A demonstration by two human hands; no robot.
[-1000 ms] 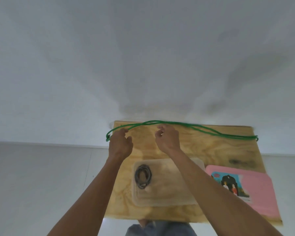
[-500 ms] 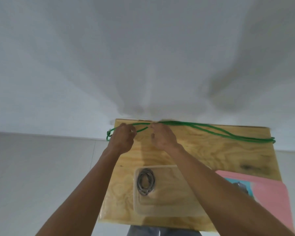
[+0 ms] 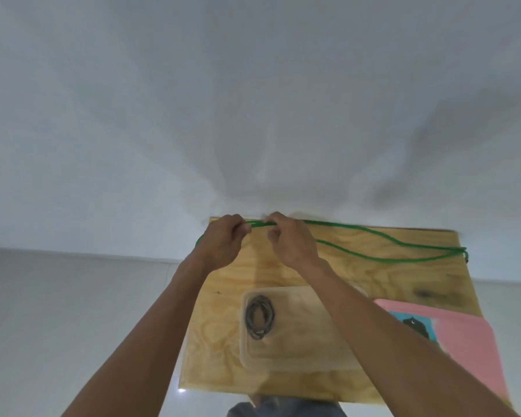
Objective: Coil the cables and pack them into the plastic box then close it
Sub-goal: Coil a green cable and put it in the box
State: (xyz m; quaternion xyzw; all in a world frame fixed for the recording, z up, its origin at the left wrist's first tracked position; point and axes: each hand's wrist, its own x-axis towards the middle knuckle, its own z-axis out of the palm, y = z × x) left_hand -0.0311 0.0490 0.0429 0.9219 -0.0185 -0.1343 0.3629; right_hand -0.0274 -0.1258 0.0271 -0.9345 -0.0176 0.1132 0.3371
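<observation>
While both hands work at the far edge of the plywood board (image 3: 358, 266), the left hand (image 3: 220, 248) and right hand (image 3: 292, 245) sit close together, each with fingers curled around the green cable (image 3: 373, 236). Doubled strands run from the hands rightward to a bend near the board's right edge; a short loop shows left of the left hand. Nearer the person, a clear plastic box (image 3: 301, 356) rests open on the board, a coiled dark cable (image 3: 259, 316) inside at its left end. Right of it lies a pink lid (image 3: 469, 350).
</observation>
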